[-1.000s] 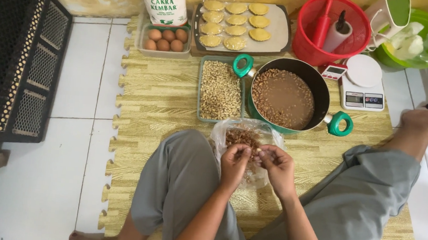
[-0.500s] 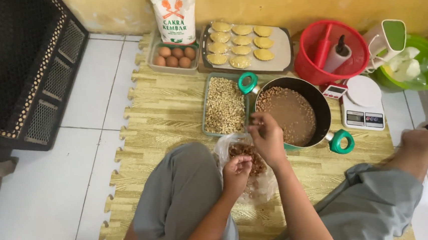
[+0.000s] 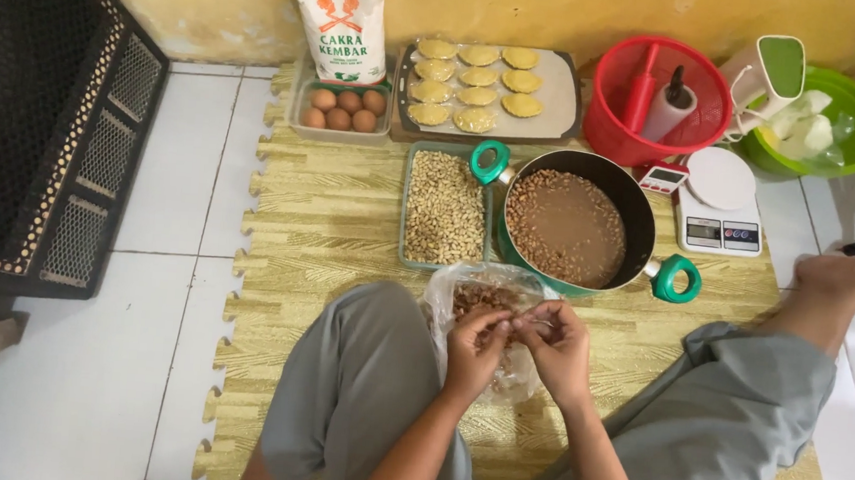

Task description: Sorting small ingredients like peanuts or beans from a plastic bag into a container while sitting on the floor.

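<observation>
since half a second ago the right hand [image 3: 558,347] has drawn back from the rim of the pot and come down to meet the left hand [image 3: 475,349] at lower centre of the frame; both now sit together over the clear plastic bag [image 3: 464,293] of brown-skinned peanuts [image 3: 479,299] that lies on the yellow foam mat [image 3: 339,214] between the person's knees.

the fingertips of both hands are drawn together at one small spot, thumbs against forefingers, pinching something tiny between them, most likely a single peanut, though the nut itself is too small and too covered to make out. the other fingers curl loosely underneath.

the bag's open mouth lies just above the hands in the frame, touching the left fingers, with the pile of nuts a little up and left of the pinch. the left hand is the nearer one to that pile.

straight above the bag stands the dark pot [image 3: 569,225] with green handles, holding brownish skins and nuts, closer to the right hand. just left of it is the rectangular tub [image 3: 444,209] of pale peeled peanuts, its long axis running up and down the frame, up from the left hand.
</observation>
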